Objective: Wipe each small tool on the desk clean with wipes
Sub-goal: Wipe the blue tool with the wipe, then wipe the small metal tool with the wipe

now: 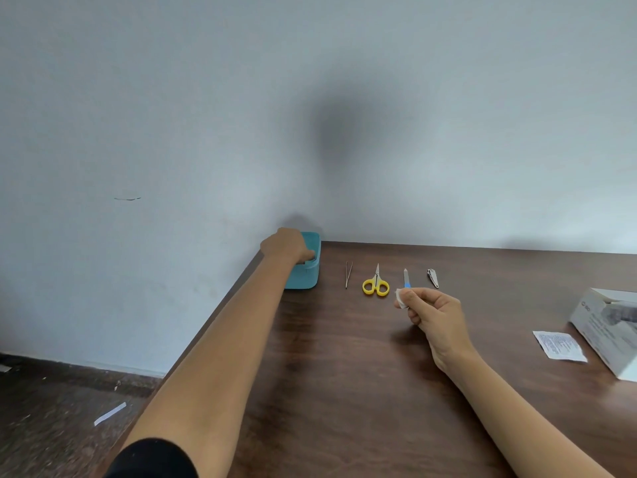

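Dark wooden desk [344, 374] against pale wall [448, 132], left hand [284, 244] reaching into teal box [312, 274], fingers curled inside, grasp unclear, right hand [434, 315] pinching white wipe [400, 297] beside row of tweezers [348, 274], scissors [375, 285], nail file [406, 279], clipper [433, 278]

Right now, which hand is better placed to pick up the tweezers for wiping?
Probably left. The left hand is at the teal box, nearest the tweezers; the right hand pinches the wipe.
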The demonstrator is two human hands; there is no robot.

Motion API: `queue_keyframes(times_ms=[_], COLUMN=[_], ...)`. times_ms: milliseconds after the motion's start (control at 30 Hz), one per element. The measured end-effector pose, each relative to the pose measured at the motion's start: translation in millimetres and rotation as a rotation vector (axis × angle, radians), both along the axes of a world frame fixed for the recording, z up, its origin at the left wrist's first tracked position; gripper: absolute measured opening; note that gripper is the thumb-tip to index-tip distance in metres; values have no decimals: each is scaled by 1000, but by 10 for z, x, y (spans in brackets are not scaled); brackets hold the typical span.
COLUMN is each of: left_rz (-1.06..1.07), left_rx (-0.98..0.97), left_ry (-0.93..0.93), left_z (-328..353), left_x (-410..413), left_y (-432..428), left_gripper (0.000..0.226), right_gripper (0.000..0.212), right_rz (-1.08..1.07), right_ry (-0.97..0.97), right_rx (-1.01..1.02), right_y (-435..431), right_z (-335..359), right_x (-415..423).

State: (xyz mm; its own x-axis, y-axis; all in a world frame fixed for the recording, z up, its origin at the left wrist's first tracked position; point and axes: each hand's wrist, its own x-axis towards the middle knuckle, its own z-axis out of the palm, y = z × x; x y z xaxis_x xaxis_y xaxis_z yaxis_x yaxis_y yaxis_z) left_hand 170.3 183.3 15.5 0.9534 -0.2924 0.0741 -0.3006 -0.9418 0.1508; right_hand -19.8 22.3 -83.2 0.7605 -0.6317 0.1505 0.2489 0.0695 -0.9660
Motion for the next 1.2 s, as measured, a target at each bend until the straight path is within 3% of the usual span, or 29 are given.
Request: queue_keyframes(times_ms=[100,233,367,567,1000,1200], left_rz=[-18,-92,-224,-313,-341,-319], left_rx=[-110,-350,-449,-380,-123,-169], left_ry=[-116,-260,-223,-79,-280,-297], left_z=[69,161,41,-428,-649,-722], left_x=[-37,-282,-662,-1003,-1179,-1151], left_y=[-39,-221,-560,-1123,-1810,-1855], left_gripper=[26,28,29,30,31,19], right_gripper=[11,9,5,6,7,7], right_rz=[-14,-50,-153,-258,-294,-298], right_ry=[-24,-131,-233,-333,-417,-413], right_rx=[61,262,497,668,796,797], right_y=[6,-5,-77,-365,-616,-634], right_z=[27,120,154,187,129,118], right_x=[-11,-51,-82,-130,-59,-32])
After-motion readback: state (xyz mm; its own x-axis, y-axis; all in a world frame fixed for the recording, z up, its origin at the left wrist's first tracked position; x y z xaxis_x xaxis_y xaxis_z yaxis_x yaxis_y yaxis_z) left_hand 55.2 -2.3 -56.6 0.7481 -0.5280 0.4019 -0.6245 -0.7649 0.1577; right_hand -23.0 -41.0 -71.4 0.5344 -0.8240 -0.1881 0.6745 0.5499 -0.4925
